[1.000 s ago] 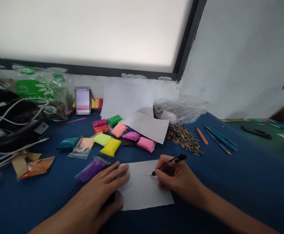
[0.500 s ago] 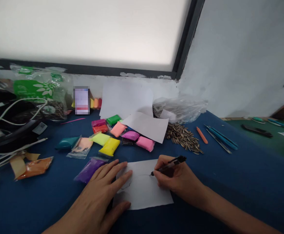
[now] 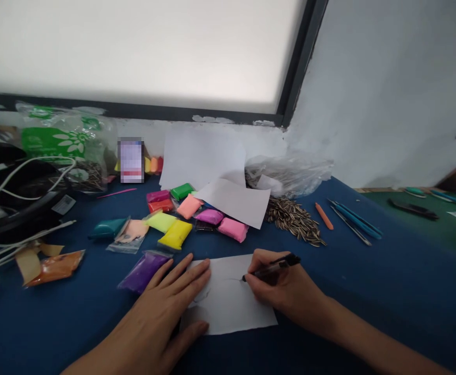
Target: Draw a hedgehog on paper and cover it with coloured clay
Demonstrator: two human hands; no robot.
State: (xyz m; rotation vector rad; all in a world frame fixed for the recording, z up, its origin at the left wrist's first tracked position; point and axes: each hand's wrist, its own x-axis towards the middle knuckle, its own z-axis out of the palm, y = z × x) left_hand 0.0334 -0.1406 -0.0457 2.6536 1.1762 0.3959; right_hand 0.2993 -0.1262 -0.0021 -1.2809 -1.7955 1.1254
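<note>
A white sheet of paper (image 3: 235, 310) lies on the blue table in front of me, with a few thin drawn lines on it. My left hand (image 3: 173, 297) rests flat across its left side, fingers spread, covering part of the drawing. In a writing grip, my right hand (image 3: 278, 281) is shut on a black pen (image 3: 270, 268), whose tip meets the paper right of its middle. Just beyond my left fingers sits a purple packet of clay (image 3: 144, 272). Yellow (image 3: 175, 235) and pink (image 3: 233, 229) clay packets lie farther back.
Behind the packets are loose white sheets (image 3: 204, 156) and a heap of sunflower seeds (image 3: 294, 221). An orange stick (image 3: 324, 216) and blue tweezers (image 3: 356, 219) lie to the right. White cables (image 3: 24, 242) and an orange packet (image 3: 58, 268) occupy the left side.
My left hand has shifted slightly, its fingers closer to the upper edge of the paper. The pen tip stays near the same line, moved barely to the right.
</note>
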